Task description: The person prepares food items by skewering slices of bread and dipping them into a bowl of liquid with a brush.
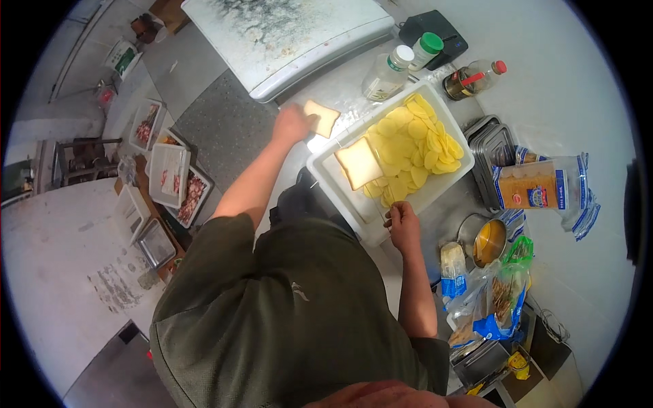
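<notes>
My left hand [293,125] grips a crusted slice of white bread [324,120] by its near edge, thumb on top, beside a white plastic tub [347,217]. At the tub's near side, my right hand [404,227] pinches a thin stick, apparently a skewer [386,217], that points into the tub. A second bread slice [358,164] lies at the tub's left part, partly over yellow round slices [408,135], which look like potato. Whether the stick touches this bread or a yellow slice, I cannot tell.
Behind the tub stand a white-capped bottle [383,76], a green-capped jar [426,51] and a red-capped bottle [472,80]. To the right are stacked metal trays [487,148], packaged bread [530,184], a metal pot [482,239] and bagged skewers [502,296]. A white chest lid [306,46] borders the counter.
</notes>
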Available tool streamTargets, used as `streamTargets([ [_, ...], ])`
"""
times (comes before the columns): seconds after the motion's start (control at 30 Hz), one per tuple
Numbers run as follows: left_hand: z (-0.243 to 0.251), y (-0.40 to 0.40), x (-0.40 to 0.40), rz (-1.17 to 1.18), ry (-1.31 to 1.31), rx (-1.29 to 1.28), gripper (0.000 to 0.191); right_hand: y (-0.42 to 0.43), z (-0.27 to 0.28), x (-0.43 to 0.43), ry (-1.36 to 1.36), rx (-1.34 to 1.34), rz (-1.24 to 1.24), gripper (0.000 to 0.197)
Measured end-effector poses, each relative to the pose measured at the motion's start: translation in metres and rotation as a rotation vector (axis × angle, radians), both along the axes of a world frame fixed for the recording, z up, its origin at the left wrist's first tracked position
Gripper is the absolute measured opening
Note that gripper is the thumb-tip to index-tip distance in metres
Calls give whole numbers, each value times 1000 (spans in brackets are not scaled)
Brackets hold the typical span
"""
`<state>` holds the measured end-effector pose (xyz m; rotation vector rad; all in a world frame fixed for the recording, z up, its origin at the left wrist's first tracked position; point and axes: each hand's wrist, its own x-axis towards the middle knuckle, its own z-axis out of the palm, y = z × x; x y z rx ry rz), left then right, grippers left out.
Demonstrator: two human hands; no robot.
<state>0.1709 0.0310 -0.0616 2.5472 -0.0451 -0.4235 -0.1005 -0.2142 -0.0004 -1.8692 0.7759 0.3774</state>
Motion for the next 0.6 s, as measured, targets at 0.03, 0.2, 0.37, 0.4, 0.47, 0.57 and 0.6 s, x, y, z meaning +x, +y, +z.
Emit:
streamTargets([
  [0.03, 0, -6, 0, 5, 0, -2, 61, 1, -3, -1, -43, -18, -11, 17],
  [0.2, 7, -33, -3, -11, -32, 326, 88, 10, -1, -7, -188, -291, 68, 16],
  [0.37, 26, -47, 9, -71, 116, 248, 90, 11, -9, -25, -377, -396, -150, 16],
  [0.4, 32, -52, 9, -79, 89, 282, 88, 10, -10, -26, -391, -404, -189, 16],
  [0.47, 4, -35, 13, -176, -161, 268, 84, -6, -10, -38, -367, -450, -273, 16],
  [0.57, -17, -23, 26, -586, -187, 136, 82, -37, -38, -79, -336, -314, -647, 19],
  [0.6, -9, -26, 24, -675, -222, 180, 81, -50, -58, -105, -288, -399, -705, 22],
])
